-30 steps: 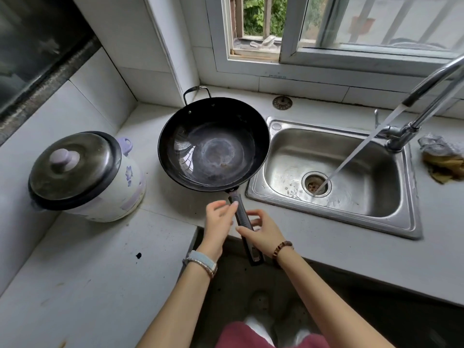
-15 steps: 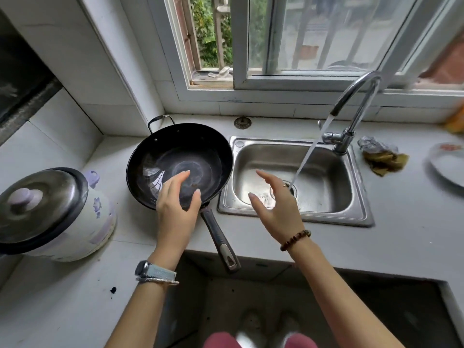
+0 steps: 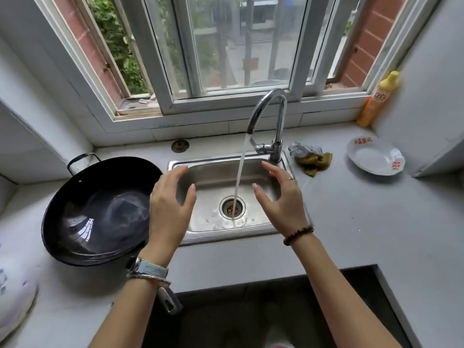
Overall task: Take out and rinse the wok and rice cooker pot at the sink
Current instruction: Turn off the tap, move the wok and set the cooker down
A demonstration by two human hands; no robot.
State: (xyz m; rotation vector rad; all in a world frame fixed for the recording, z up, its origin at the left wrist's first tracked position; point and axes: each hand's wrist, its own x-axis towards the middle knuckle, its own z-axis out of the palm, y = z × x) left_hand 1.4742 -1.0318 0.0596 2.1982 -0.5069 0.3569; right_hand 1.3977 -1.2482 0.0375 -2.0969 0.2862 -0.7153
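A black wok (image 3: pixel 100 212) rests on the grey counter left of the steel sink (image 3: pixel 216 172), its long handle (image 3: pixel 169 301) sticking out over the counter's front edge under my left wrist. The tap (image 3: pixel 270 116) runs, and its stream falls onto the drain. My left hand (image 3: pixel 170 209) hovers open over the sink's left side, my right hand (image 3: pixel 281 197) open over its right side; the stream passes between them. Neither hand holds anything. Only a blurred white edge of the rice cooker (image 3: pixel 15 297) shows at the bottom left.
A crumpled cloth and scourer (image 3: pixel 311 156) lie right of the tap. A white plate (image 3: pixel 374 158) sits further right, and a yellow bottle (image 3: pixel 376 99) stands in the corner by the window. A round drain cover (image 3: pixel 180 146) lies behind the sink.
Both hands let go of the wok handle and rose to the right, over the sink beside the running water. The view swung right, so the rice cooker is nearly out of frame.
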